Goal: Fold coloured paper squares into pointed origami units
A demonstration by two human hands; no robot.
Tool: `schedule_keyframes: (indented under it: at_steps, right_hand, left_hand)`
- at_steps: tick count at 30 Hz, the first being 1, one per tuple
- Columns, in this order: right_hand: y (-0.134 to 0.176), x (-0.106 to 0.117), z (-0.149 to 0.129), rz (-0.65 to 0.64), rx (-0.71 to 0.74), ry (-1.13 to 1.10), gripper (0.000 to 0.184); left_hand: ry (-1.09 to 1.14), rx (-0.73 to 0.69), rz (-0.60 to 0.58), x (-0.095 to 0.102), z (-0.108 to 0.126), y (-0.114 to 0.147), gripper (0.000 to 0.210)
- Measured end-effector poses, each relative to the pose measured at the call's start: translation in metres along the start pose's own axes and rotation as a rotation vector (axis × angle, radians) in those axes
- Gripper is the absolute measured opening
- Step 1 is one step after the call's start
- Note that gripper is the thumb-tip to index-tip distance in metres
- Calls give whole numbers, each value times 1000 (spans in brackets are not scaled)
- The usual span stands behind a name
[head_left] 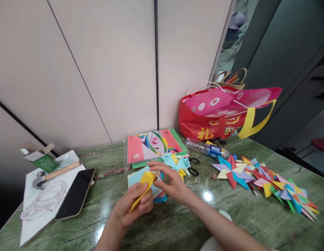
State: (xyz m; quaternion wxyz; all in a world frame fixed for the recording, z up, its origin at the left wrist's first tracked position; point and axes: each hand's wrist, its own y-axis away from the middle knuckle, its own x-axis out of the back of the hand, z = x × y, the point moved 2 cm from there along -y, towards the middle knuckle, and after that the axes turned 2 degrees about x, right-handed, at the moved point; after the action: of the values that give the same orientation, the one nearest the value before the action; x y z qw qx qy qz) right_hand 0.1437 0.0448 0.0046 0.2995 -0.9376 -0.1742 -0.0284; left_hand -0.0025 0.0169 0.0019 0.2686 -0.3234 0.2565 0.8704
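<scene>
Folded yellow paper (149,178): one, grasped in the fingers of the left hand (126,205), above the desk (108,195), before loose coloured sheets (136,176). Right hand (175,184): fingers parted beside the paper's upper end; contact unclear.

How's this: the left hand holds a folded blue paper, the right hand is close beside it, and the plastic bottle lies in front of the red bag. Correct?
Not quite: in the head view, the folded paper in the left hand is yellow, not blue. Otherwise yes: the right hand is close beside it, and the plastic bottle lies in front of the red bag.
</scene>
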Motion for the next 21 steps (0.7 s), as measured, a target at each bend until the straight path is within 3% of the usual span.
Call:
schedule_keyframes:
  at_steps: [4, 10, 16, 21]
  right_hand:
    - [2, 0, 2, 23, -13, -2, 23]
    - [1, 3, 9, 39, -64, -60, 21]
    - [3, 2, 16, 31, -183, -132, 26]
    - [5, 1, 16, 15, -258, -273, 29]
  left_hand:
    - [-184, -31, 81, -2, -5, -3, 23]
    - [-504, -398, 367, 3, 7, -4, 44]
    - [-685, -636, 495, 9, 15, 3, 23]
    - [-780, -748, 572, 10, 13, 5, 34]
